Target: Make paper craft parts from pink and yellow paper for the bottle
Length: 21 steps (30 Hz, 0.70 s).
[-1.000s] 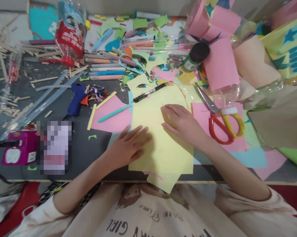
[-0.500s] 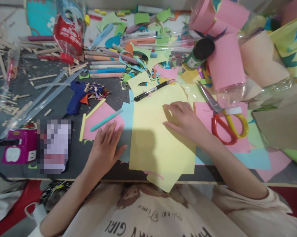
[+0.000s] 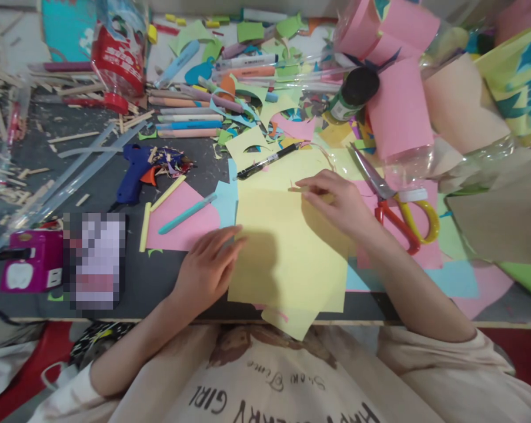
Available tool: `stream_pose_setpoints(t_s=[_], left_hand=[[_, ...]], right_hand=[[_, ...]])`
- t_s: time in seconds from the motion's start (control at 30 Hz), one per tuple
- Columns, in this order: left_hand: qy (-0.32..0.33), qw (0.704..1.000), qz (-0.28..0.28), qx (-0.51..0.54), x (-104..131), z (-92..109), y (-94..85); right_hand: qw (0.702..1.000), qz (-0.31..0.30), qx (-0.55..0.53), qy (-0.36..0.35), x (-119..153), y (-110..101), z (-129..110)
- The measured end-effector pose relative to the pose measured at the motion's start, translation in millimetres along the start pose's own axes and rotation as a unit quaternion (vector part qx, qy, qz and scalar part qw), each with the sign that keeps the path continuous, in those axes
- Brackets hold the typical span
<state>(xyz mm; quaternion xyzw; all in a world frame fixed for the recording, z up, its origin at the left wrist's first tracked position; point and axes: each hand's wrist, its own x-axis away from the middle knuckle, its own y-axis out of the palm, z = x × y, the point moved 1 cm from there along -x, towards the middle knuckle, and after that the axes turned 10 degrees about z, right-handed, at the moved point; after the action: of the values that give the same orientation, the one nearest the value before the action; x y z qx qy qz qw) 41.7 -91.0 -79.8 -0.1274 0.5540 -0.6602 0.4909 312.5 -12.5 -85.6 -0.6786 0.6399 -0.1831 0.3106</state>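
A sheet of yellow paper (image 3: 309, 258) lies in front of me on the dark table, over other coloured sheets. My right hand (image 3: 333, 197) is above its upper right part, thumb and forefinger pinched at a small thin scrap (image 3: 293, 188) whose kind is too small to tell. Over the sheet's left edge reaches my left hand (image 3: 212, 258), fingers loosely stretched and holding nothing. A black pen (image 3: 269, 160) rests across the paper's top. Scissors (image 3: 391, 202) with red and yellow handles lie right of my right hand, and a teal pen (image 3: 188, 213) lies on pink paper (image 3: 194, 229) at left.
A blue glue gun (image 3: 133, 173) and a phone (image 3: 97, 258) are at left, near a purple box (image 3: 33, 261). Markers (image 3: 190, 125) and paper scraps crowd the back. A dark-lidded jar (image 3: 353, 94) and pink-wrapped bottles (image 3: 400, 111) stand at back right.
My left hand has moved right, from beside the teal pen to the yellow paper's left edge. The right hand has lifted slightly, its thumb and forefinger drawing together on the small scrap.
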Motion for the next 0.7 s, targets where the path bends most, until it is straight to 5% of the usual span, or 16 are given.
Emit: stream_pose_setpoints(t_s=[0.13, 0.23, 0.47, 0.7], left_hand=[[-0.097, 0.992, 0.058, 0.062, -3.8, -26.1, -7.8], [-0.144, 0.983, 0.075, 0.083, -9.1, -35.3, -11.2], [-0.142, 0.983, 0.081, 0.085, -12.7, -31.3, -10.4], [-0.119, 0.988, 0.084, 0.050, -14.8, -25.7, -8.4]], right_hand=[[0.989, 0.095, -0.079, 0.080, 1.6, -15.8, 8.5], [0.976, 0.107, -0.126, 0.141, 1.6, -24.6, 13.0], [0.985, -0.084, -0.074, 0.133, -8.0, -32.2, 11.6], [0.986, -0.144, -0.060, 0.052, -43.0, -18.1, 9.2]])
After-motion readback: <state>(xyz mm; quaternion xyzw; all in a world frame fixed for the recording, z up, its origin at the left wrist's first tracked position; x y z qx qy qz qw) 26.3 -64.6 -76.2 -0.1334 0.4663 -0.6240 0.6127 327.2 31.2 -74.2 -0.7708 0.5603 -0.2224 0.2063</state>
